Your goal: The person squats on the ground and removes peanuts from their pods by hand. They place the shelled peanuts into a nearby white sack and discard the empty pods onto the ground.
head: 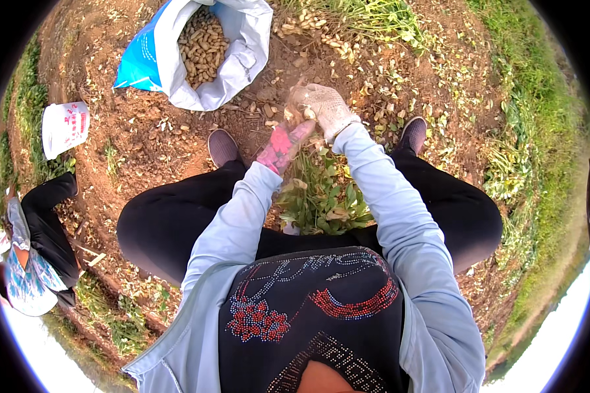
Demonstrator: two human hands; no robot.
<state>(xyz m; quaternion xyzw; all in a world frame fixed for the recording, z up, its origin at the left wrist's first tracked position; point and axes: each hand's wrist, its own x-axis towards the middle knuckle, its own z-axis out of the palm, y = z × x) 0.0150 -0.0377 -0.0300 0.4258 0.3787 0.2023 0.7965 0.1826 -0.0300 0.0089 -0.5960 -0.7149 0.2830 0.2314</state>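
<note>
In front of me, my left hand [281,145], in a pink floral glove, grips a peanut plant [322,194] near its root end. Its green leafy tops hang down between my legs. My right hand [327,105], in a dirty off-white knit glove, is curled over the roots, where a few pale peanut pods [307,113] show between the two hands. The gloves partly hide the roots. Beyond my hands, to the left, stands a white and blue woven sack [246,59] with its mouth rolled open, holding loose peanuts [204,46].
More uprooted peanut plants [368,19] lie at the top, pods [337,42] toward me. A white bucket [65,128] with red writing is at left, near another seated person [39,260]. My shoes [223,147] rest on leaf-strewn soil [142,142]. Grass [545,98] borders the right.
</note>
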